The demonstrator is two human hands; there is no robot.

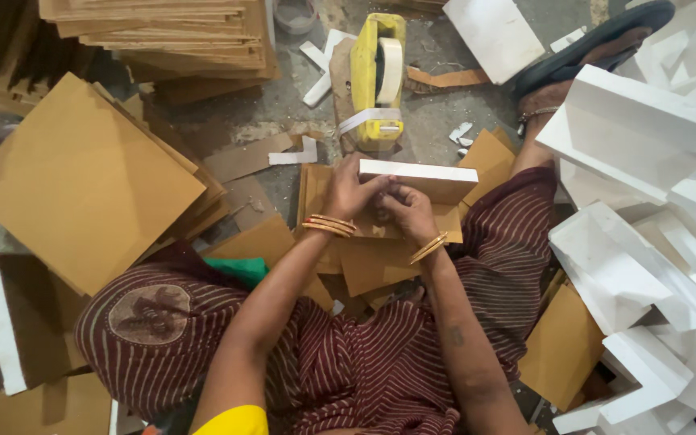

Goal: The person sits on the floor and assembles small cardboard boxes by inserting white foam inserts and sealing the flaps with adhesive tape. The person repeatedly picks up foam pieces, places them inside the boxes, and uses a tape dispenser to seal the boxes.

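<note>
**Reader:** While the person is sitting on the floor (300,113), what are the hands doing?

**Describer:** Both hands are gripping a small flat cardboard box (420,181), brown with a white top edge, which is being held up just above the lap. The left hand (350,192) is wrapping around the box's left end, fingers curled closed on it. The right hand (409,211) is sitting below the box's middle, fingers bent and pinching at its lower edge; what exactly lies under the fingertips is hidden.

**Reader:** What is lying around the person?

**Describer:** A yellow tape dispenser (378,76) is standing on the floor just beyond the box, a strip of pale tape hanging off its front. Brown cardboard sheets (82,181) are spreading out to the left, with a taller stack (163,36) behind them. White folded boxes (646,242) are piling up on the right. Loose brown pieces are lying in the lap, over the striped maroon garment (364,354).

**Reader:** How would this be done well?

**Describer:** Judging from the grip, the left hand should be keeping the box steady and square while the right is pressing the flap or edge flat, so corners are meeting cleanly before any tape is going on.
</note>
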